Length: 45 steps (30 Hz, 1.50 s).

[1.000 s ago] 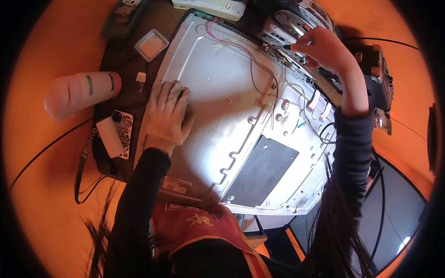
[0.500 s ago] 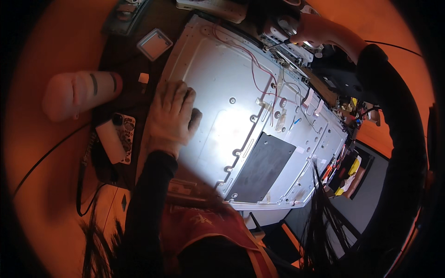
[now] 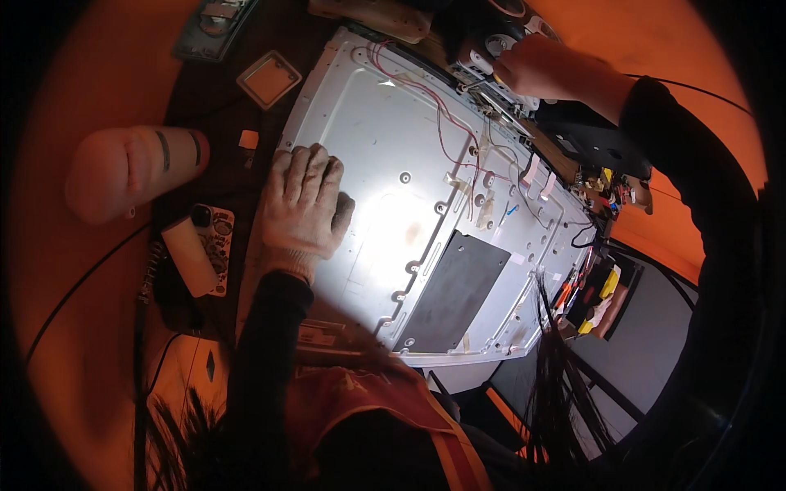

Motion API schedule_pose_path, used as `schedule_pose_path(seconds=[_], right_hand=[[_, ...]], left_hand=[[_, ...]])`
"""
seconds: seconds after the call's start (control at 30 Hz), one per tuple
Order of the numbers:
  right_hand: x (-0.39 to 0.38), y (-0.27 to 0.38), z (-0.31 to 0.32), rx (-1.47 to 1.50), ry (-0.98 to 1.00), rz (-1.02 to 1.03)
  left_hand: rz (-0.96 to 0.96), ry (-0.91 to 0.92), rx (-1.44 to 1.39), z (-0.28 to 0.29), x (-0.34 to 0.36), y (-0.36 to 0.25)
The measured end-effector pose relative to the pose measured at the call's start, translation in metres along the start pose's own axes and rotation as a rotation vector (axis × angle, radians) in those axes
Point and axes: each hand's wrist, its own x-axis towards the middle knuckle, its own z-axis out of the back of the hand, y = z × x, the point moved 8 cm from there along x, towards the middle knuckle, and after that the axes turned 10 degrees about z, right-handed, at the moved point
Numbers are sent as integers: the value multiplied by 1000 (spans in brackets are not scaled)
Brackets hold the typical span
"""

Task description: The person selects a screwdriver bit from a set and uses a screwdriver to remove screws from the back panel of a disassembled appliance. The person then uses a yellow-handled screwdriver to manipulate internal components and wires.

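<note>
A large silver metal panel [image 3: 368,123] lies in front of me, with thin red wires [image 3: 440,105] across its far part and a dark rectangular plate [image 3: 454,295] fixed on its nearer right part. My left hand [image 3: 303,200], in a greyish glove, rests flat on the panel's left side, thumb spread from the fingers. At the far edge, my right hand [image 3: 536,69] is closed round what looks like a screwdriver [image 3: 476,83]. Its thin shaft points left toward the panel's rim; the fingers hide most of the handle, and the tip is hard to make out.
To the left lie a pink bottle [image 3: 135,168], a phone in a patterned case [image 3: 219,245], a pale block [image 3: 188,258] and a small square tray [image 3: 268,79]. Red-handled tools [image 3: 563,295] sit by the panel's right edge. A black device [image 3: 589,135] stands beyond it.
My right hand has shifted slightly left with the screwdriver along the panel's far edge. The left hand stays flat on the panel. The whole view has moved slightly.
</note>
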Motion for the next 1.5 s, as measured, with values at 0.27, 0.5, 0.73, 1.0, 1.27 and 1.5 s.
schedule_pose_path(seconds=[0.27,0.5,0.73,1.0,1.27,1.5], right_hand=[[9,-9,37,209,249,-372],[-2,-30,2,632,262,-570],[14,-9,29,13,104,-55],[40,4,29,-31,49,-129],[20,12,51,-71,103,-446],[48,114,25,965,-641,-766]], left_hand=[[1,6,-26,0,-2,1],[-5,12,-3,-2,-1,-1],[-26,-53,45,-2,-4,-3],[-34,-46,23,-2,-2,-3],[-33,-58,-43,-1,-3,-3],[-68,-74,-61,4,-3,-7]])
